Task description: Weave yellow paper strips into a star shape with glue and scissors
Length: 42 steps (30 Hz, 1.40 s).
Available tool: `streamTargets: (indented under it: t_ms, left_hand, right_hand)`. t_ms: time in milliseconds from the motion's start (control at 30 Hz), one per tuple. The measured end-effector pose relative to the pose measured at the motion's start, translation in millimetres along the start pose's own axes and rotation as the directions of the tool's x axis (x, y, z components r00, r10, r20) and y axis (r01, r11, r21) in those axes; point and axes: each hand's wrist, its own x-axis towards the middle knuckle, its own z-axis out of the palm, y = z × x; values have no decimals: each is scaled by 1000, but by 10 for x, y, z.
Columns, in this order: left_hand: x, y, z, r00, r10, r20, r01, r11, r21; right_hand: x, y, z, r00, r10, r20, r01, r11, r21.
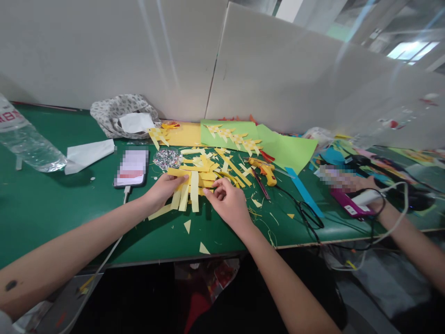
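Note:
Yellow and pale yellow paper strips, crossed over one another in a woven piece [194, 192], lie between my hands above the green table. My left hand [162, 189] pinches the left end of a yellow strip [176, 172]. On the right side of the woven piece, my right hand [229, 200] has its thumb and index fingertip at the strip ends, the other fingers curled. More loose strips [205, 162] are heaped just behind. Small paper triangles [187, 226] lie in front.
A phone [131, 168] with a cable and a water bottle [33, 139] are at the left. A yellow glue gun [266, 171], a purple cutter [260, 184] and a blue strip [305, 192] lie right. Another person's hand [342, 178] is near a power strip [349, 202].

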Motion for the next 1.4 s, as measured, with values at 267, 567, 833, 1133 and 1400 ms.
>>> streamTargets:
  t_ms: [267,567,833,1133,1400]
  left_hand:
    - [31,-30,-26,1000,-3,23,5,999,-50]
    - [25,-47,-25,996,52,77,-46,996,-78]
    - [21,-42,-11,991,102,91,-96,993,-76]
    - [-66,43,19,998,49,38,-49,999,-25]
    - [-32,-19,-10,992,73,107,-67,996,-61]
  right_hand:
    - [9,-6,-2,1000,-22,-19,23,998,64]
    - [-59,-57,25,971,-233,-56,233,973,-7]
    - [-125,-149,127,897,-437,-59,441,894,77]
    - [-154,-119,186,858,-512,33,512,859,4]
    - [-155,-95,230,832,-553,34,554,829,-75]
